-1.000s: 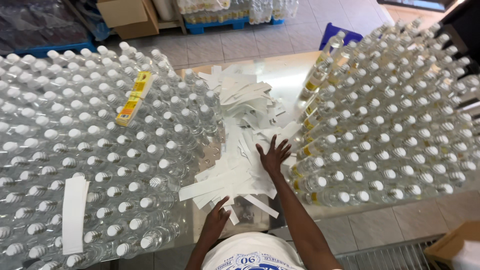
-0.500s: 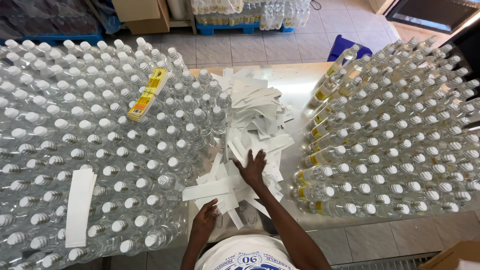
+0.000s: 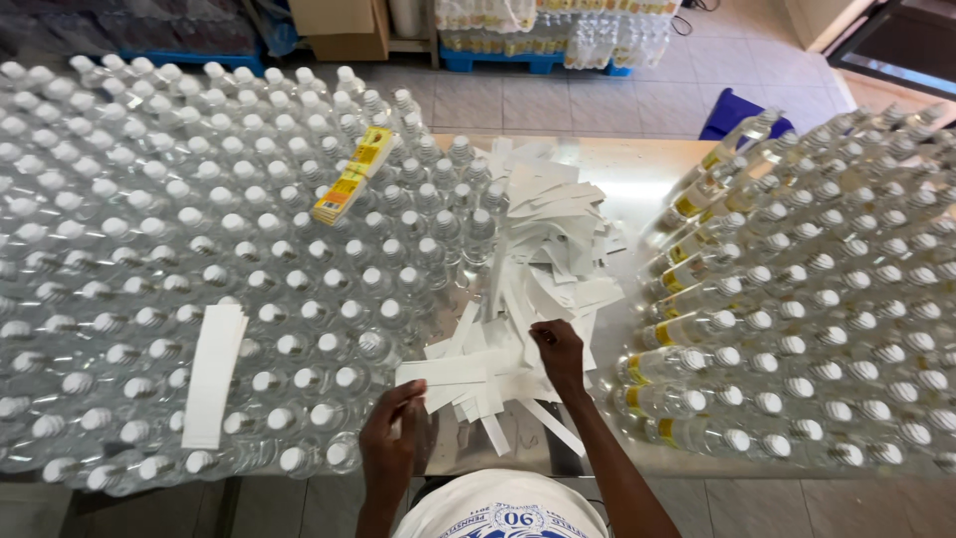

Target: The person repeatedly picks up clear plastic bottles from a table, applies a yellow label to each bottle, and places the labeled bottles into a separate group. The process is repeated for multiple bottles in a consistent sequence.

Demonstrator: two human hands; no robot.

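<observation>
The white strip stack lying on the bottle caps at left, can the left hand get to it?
Probably yes: the white strip stack lies uncovered on the bottles, with nothing above them between it and the left hand.

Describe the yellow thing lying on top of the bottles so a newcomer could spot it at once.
Start at the big block of clear, white-capped bottles filling the left side of the table. Near that block's far right corner, a narrow yellow stack of labels lies slantwise across the caps. It is the only coloured strip there; the other strip on these caps, the white strip nearer the person, is plain.
</observation>
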